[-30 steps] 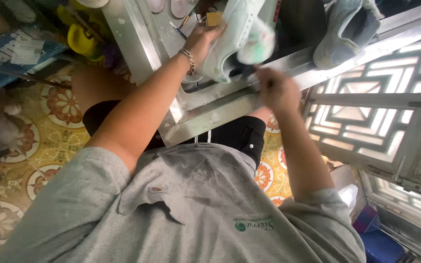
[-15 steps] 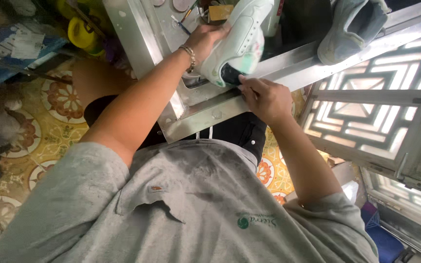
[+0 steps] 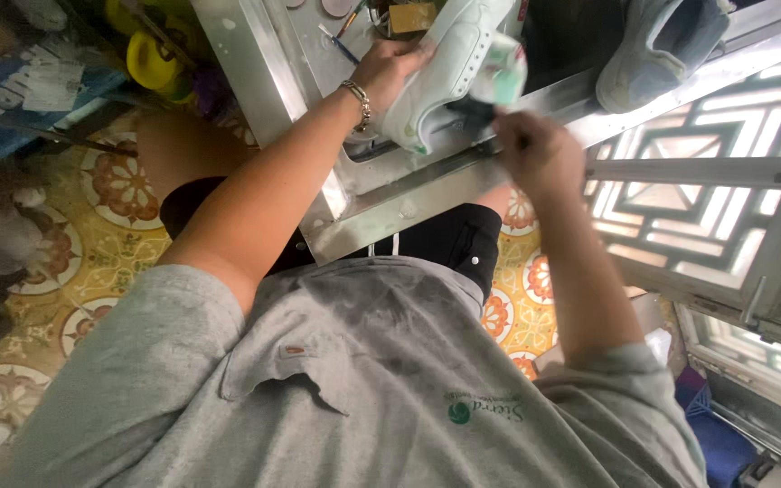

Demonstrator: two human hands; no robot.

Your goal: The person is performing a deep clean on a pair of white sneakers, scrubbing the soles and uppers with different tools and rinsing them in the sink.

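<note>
We steady a white leather sneaker with a green heel tab (image 3: 445,68) on the wet sheet-metal worktable (image 3: 381,194), our left hand (image 3: 390,72) clasped over its side so that the shoe stays tipped on edge with the sole turned toward our right. A metal bracelet (image 3: 359,101) sits at that wrist. Our right hand (image 3: 540,154) is closed around a small tool whose pale, blurred head (image 3: 503,77) touches the sneaker near the heel; we judge it a brush, though the blur keeps us from being sure. A grey fabric shoe (image 3: 662,45) rests well apart at the far right of the table, near the patterned metal window grille (image 3: 698,208). Beneath the table lies a yellow floral tiled floor (image 3: 101,253).
</note>
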